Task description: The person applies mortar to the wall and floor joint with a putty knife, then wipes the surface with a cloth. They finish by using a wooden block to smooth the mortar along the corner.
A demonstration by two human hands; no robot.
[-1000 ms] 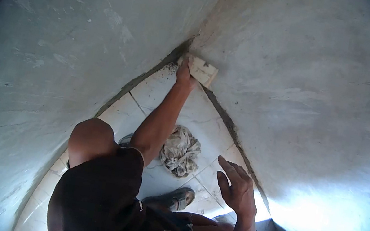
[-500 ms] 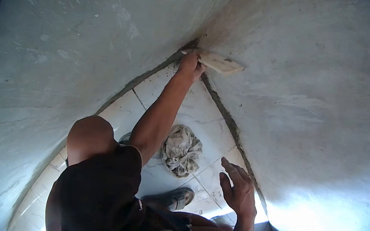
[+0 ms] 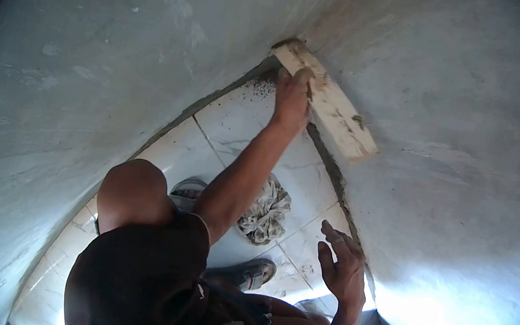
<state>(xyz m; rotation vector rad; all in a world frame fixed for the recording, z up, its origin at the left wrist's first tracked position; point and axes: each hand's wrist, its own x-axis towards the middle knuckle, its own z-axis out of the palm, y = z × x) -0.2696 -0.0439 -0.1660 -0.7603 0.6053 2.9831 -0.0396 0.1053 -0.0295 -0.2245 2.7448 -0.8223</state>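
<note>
My left hand reaches up into the corner between the two walls and grips a pale, rough wooden board stained with dark smears. The board lies slanted along the foot of the right wall, one end in the corner, covering part of the dark joint there. My fingers lie over its near edge; part of the grip is hidden. At the lower right, my right hand is held up near the right wall, fingers apart and nothing in them. A crumpled, dirty grey-white cloth or sheet lies on the floor behind my left forearm.
Grey plastered walls rise on both sides. White marbled tiles cover the floor, with dark crumbs near the corner. A rough mortar-coloured strip runs along the wall base. My sandalled foot and bare knee are below.
The board has swung from jutting out of the corner to slanting down along the right wall, with more of its face showing. My left hand moved slightly right; my right hand barely shifted.
</note>
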